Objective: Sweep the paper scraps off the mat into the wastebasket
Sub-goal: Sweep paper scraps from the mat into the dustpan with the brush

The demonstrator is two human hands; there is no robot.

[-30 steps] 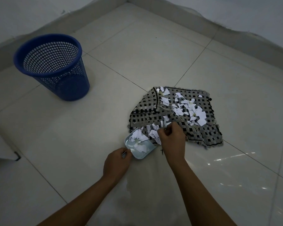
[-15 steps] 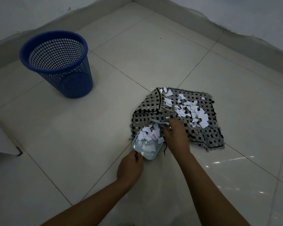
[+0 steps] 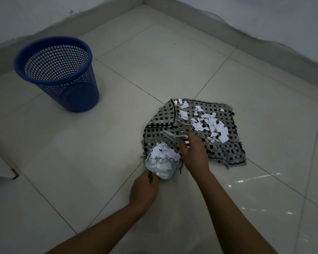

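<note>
Woven grey-and-black checked mat (image 3: 218, 147) noted on glossy tiled floor (image 3: 154, 70), edges frayed, near-left corner folded over. White paper scraps (image 3: 207, 123) torn, irregular and flat, lying mostly on far half of mat, well clear of mat's near edge. Second heap of scraps already collected in pale blue plastic dustpan (image 3: 162, 166), shallow, with rounded corners, mouth touching mat's near-left edge. Blue plastic mesh wastebasket (image 3: 57, 74) standing upright, round and tapered, well apart from mat, to its far left.

Left hand (image 3: 144, 191) curled round dustpan handle at end away from mat, gripping it. Right hand (image 3: 193, 153) over near part of mat, fingers closed round small pale blue brush (image 3: 174, 136), head pointing left along mat.

Step in hand judged as sweeping remaining scraps toward dustpan; roughly half still on mat. Recommended: reach brush beyond far heap and draw back in short, light strokes toward dustpan mouth; keep mouth pressed flat against mat edge so nothing slips under. Open weave likely to snag thin paper, so low brush angle advised. Scraps light and easily scattered; dustpan already well filled, so level carry to wastebasket advised before overloading.
</note>
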